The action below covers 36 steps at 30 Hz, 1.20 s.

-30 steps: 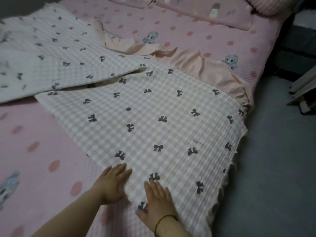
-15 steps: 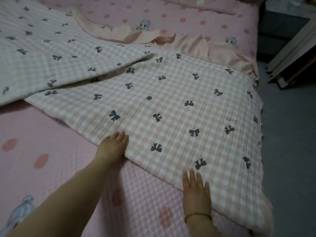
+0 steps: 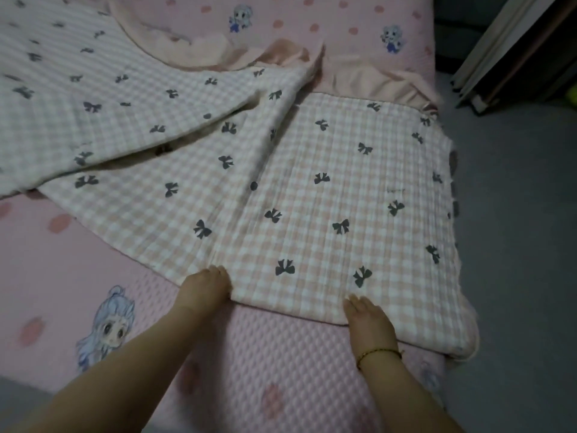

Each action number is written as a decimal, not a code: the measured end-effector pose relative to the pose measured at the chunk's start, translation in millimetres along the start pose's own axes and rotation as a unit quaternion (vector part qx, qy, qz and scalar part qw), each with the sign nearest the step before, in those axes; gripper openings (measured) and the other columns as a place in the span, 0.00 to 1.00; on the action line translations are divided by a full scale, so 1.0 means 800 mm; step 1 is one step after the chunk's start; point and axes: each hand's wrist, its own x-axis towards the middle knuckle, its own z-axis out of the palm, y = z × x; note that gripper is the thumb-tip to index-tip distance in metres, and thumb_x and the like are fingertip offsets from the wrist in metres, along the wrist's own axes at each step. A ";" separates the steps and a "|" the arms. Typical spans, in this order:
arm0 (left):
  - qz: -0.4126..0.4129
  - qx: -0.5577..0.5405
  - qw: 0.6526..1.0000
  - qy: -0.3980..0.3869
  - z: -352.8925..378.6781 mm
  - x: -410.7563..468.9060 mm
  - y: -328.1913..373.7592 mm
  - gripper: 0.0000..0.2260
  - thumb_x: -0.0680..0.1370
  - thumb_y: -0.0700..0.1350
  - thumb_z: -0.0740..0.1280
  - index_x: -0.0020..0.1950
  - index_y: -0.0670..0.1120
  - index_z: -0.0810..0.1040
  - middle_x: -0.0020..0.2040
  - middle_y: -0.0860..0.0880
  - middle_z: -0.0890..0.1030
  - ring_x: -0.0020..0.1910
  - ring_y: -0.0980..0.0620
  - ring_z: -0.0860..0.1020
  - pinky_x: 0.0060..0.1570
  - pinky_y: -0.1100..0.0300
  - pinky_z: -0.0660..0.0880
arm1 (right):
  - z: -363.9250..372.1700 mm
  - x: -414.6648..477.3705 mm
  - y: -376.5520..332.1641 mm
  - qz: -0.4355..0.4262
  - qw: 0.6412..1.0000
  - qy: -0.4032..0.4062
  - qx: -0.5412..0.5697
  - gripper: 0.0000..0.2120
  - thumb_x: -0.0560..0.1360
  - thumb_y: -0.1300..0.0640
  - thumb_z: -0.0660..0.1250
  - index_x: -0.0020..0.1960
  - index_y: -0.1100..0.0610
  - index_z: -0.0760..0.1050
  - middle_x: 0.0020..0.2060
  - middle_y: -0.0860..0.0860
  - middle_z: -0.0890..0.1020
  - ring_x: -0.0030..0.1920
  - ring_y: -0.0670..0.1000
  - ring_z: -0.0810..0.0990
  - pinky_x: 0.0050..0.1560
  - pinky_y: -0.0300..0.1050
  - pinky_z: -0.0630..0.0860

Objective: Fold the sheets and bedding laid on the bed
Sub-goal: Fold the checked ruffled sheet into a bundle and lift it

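Pink-and-white checked blanket (image 3: pixel 312 182) with dark bows, spread across the centre and upper left of the frame on a pink dotted bed sheet (image 3: pixel 281 354). Doubled over at upper left, with a long crease down the middle and a peach frill along the far edge. Left hand (image 3: pixel 203 289) at the near hem, fingers bent; pinching or only pressing, impossible to tell. Right hand (image 3: pixel 368 317) flat on the hem at lower right, fingers straight and close together.

Dim, flat indoor light; soft focus throughout (edges bowed, wide-angle).
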 end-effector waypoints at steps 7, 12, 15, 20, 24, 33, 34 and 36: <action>0.022 -0.049 0.998 0.040 0.040 -0.102 0.010 0.22 0.44 0.43 0.82 0.31 0.39 0.79 0.26 0.45 0.77 0.21 0.51 0.76 0.17 0.70 0.64 | -0.012 -0.108 -0.034 0.033 0.990 -0.135 0.034 0.28 0.80 0.66 0.49 0.76 0.59 0.41 0.76 0.53 0.45 0.76 0.50 0.47 0.74 0.43 0.45; 0.060 -0.099 0.993 0.003 0.060 -0.142 -0.015 0.19 0.65 0.46 0.55 0.41 0.42 0.85 0.41 0.47 0.84 0.37 0.52 0.84 0.32 0.64 0.78 | -0.018 -0.126 -0.063 0.082 0.975 -0.206 0.025 0.27 0.80 0.66 0.46 0.76 0.58 0.40 0.76 0.52 0.42 0.76 0.51 0.45 0.75 0.45 0.46; 0.088 -0.093 0.992 -0.004 0.059 -0.139 -0.062 0.28 0.67 0.53 0.47 0.52 0.47 0.84 0.54 0.49 0.82 0.51 0.53 0.82 0.48 0.56 0.78 | -0.040 -0.112 -0.108 0.122 0.967 -0.223 0.028 0.33 0.77 0.66 0.51 0.76 0.55 0.37 0.76 0.52 0.40 0.76 0.52 0.43 0.74 0.50 0.42; 0.027 -0.119 0.992 0.019 0.045 -0.100 -0.188 0.24 0.72 0.58 0.51 0.44 0.51 0.85 0.47 0.50 0.85 0.43 0.53 0.84 0.38 0.55 0.80 | -0.079 -0.029 -0.238 0.054 0.986 -0.107 0.113 0.34 0.77 0.60 0.53 0.76 0.51 0.36 0.75 0.49 0.39 0.76 0.48 0.42 0.74 0.43 0.40; -0.119 -0.157 0.979 0.050 0.009 -0.033 -0.370 0.25 0.72 0.53 0.61 0.65 0.41 0.74 0.66 0.39 0.73 0.63 0.45 0.75 0.58 0.44 0.73 | -0.118 0.097 -0.404 0.102 0.925 -0.080 0.358 0.28 0.80 0.55 0.56 0.76 0.54 0.48 0.74 0.50 0.58 0.73 0.49 0.59 0.70 0.37 0.57; -0.170 -0.183 0.961 -0.120 0.000 0.078 -0.479 0.34 0.80 0.51 0.57 0.76 0.46 0.38 0.77 0.47 0.41 0.76 0.48 0.46 0.72 0.44 0.49 | -0.179 0.299 -0.563 0.331 0.499 -0.132 0.790 0.18 0.77 0.61 0.64 0.64 0.67 0.68 0.59 0.63 0.76 0.51 0.59 0.78 0.39 0.46 0.80; -0.170 -0.173 0.964 -0.106 0.000 0.082 -0.481 0.31 0.80 0.47 0.56 0.77 0.46 0.41 0.78 0.48 0.44 0.76 0.49 0.48 0.72 0.47 0.50 | -0.185 0.308 -0.565 0.354 0.490 -0.121 0.787 0.19 0.76 0.62 0.64 0.64 0.68 0.68 0.59 0.65 0.76 0.49 0.60 0.78 0.34 0.47 0.80; -0.158 -0.166 0.970 -0.081 0.004 0.092 -0.501 0.27 0.79 0.42 0.57 0.76 0.48 0.52 0.77 0.50 0.55 0.74 0.52 0.58 0.71 0.55 0.56 | -0.200 0.329 -0.562 0.375 0.511 -0.117 0.765 0.19 0.76 0.65 0.65 0.65 0.69 0.67 0.60 0.66 0.75 0.47 0.61 0.78 0.29 0.48 0.80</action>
